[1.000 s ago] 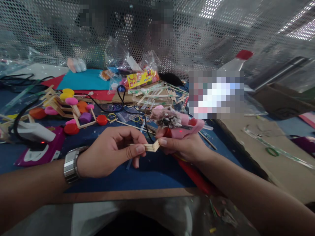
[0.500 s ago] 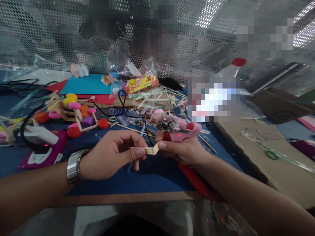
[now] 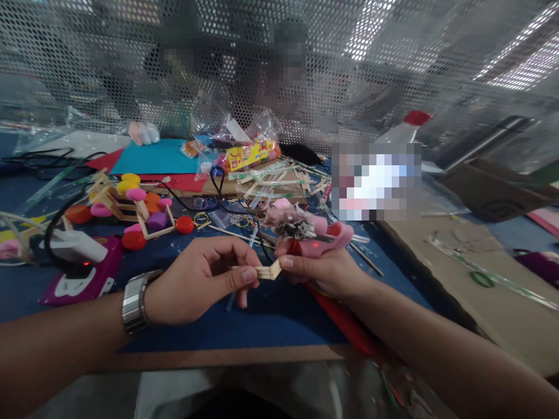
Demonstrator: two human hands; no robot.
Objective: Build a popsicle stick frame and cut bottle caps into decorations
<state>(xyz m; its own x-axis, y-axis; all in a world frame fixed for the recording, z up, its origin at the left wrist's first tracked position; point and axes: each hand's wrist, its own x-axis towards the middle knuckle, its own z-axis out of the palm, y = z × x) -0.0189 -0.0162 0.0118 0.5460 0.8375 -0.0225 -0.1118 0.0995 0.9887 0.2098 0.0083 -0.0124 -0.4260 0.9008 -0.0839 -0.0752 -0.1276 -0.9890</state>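
Between my hands is a small piece of joined wooden craft sticks (image 3: 265,272), bent at an angle near its right end. My left hand (image 3: 201,285) is closed, pinching the left part of it between thumb and fingers. The thumb of my right hand (image 3: 327,272) presses at the angled end. That same hand also grips a pink hot glue gun (image 3: 321,233), whose front is wrapped in ragged, dirty silvery material and points left. The curled fingers under the glue gun are partly hidden.
Left lies a stick structure with coloured round pieces (image 3: 136,201), beside a purple power strip (image 3: 82,273) with a plugged-in white adapter. Loose sticks (image 3: 271,180), a black cable and a yellow-labelled bag (image 3: 248,156) lie behind. Cardboard (image 3: 437,262) is at right; perforated metal mesh stands behind.
The camera view has tilted up slightly, so the scene sits a little lower. Both hands keep nearly the same hold on the sticks and glue gun.
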